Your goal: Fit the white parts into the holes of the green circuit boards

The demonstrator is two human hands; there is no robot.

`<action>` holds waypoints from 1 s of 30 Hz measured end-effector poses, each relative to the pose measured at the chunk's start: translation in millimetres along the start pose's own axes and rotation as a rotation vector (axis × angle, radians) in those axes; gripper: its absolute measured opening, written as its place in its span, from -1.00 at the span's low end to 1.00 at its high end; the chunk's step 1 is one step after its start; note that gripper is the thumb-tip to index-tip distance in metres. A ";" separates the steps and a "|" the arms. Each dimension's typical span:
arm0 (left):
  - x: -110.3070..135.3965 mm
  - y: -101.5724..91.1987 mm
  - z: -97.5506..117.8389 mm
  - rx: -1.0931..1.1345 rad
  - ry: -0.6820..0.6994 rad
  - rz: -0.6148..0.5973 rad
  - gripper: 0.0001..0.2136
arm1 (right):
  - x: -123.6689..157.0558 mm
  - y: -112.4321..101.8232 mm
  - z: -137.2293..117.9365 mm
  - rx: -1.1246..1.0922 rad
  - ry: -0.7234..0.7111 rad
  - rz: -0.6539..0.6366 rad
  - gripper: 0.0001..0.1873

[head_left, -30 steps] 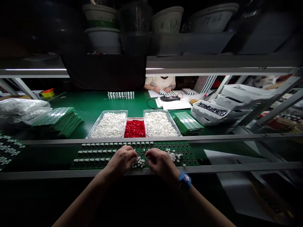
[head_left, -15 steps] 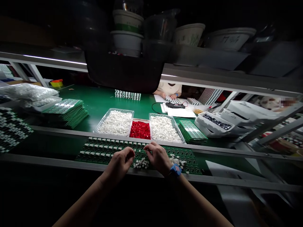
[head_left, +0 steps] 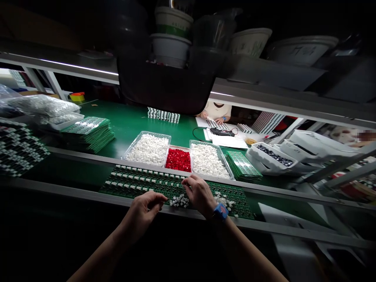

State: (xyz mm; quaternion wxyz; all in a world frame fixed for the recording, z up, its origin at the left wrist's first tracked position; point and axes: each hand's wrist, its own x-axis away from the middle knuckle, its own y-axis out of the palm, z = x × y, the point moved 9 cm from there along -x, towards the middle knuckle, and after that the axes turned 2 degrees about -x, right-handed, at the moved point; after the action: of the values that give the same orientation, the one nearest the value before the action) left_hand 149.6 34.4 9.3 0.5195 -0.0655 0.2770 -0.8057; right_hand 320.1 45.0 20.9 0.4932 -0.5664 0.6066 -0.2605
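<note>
A green circuit board [head_left: 138, 182] lies in front of me, with rows of small white switches seated along it. My left hand [head_left: 143, 215] is at the board's near edge, its fingertips drawn together; whether they pinch a switch is hidden. My right hand [head_left: 199, 194] rests on the board, curled beside a loose pile of white switches [head_left: 179, 201]. A second loose pile [head_left: 223, 201] lies just right of that hand. A blue band [head_left: 220, 211] circles my right wrist.
Behind a metal rail [head_left: 117, 160] stand transparent trays of white parts [head_left: 148, 149] and a tray of red parts [head_left: 178, 159]. Stacks of green boards [head_left: 88, 134] flank them. A co-worker [head_left: 216, 111] handles a board across the table.
The whole view has tilted and shifted as my head turned. My left hand has drawn back toward the board's near edge, and my right hand has moved slightly up the board.
</note>
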 end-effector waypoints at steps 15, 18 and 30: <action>12.3 3.4 2.5 0.013 -0.019 -0.123 -0.79 | -1.7 1.2 -6.8 0.042 0.018 -0.085 -0.86; 11.2 -1.3 -0.7 0.027 -0.019 -0.090 -0.78 | 3.7 -7.8 -7.9 -0.053 -0.002 -0.065 -0.75; -6.3 -10.2 -11.2 0.055 -0.027 -0.016 -0.80 | 56.2 -25.4 14.2 -0.006 -0.017 -0.022 -0.71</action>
State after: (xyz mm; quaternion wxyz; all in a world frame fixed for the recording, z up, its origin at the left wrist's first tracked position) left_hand 139.8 47.3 6.3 0.5184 -0.0644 0.2469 -0.8162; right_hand 350.9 -10.3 20.7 0.4940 -0.5766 0.5969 -0.2591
